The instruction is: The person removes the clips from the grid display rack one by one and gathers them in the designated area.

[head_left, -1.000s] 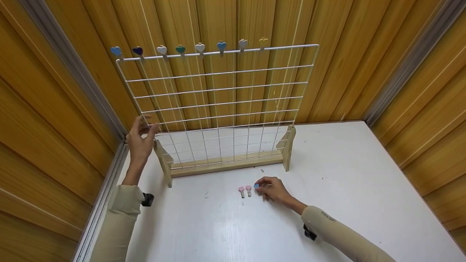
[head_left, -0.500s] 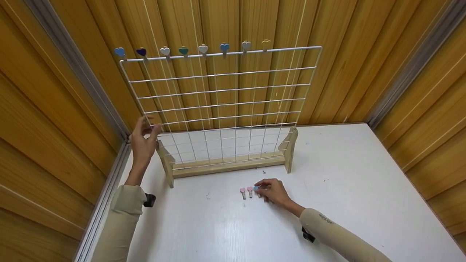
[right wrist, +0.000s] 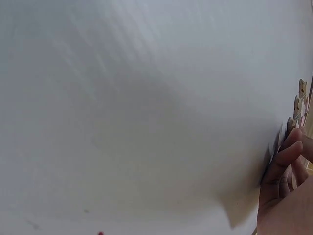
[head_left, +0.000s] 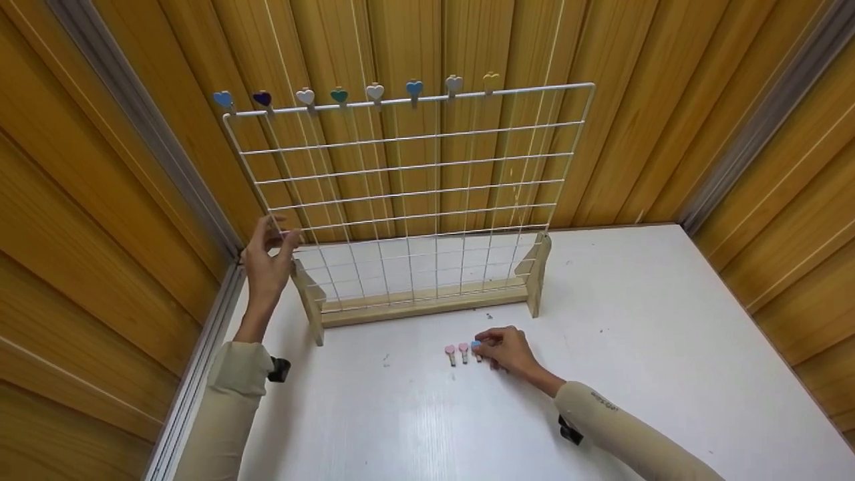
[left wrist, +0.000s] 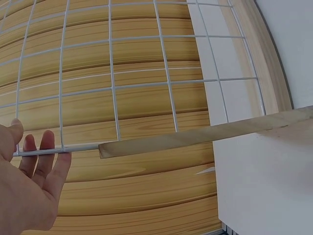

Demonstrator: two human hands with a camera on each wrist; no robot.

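Your left hand [head_left: 266, 262] rests straight fingers [left wrist: 49, 161] against the wire grid [head_left: 414, 194] edge, likely steadying it. Your right hand [head_left: 507, 349] pinches the blue heart clip [head_left: 475, 345] lying on the bench [head_left: 634, 321], beside two pink clips [head_left: 457, 351].

a wood-panelled booth [head_left: 668, 100] with a bare white table [head_left: 634, 334], like a recording setup.
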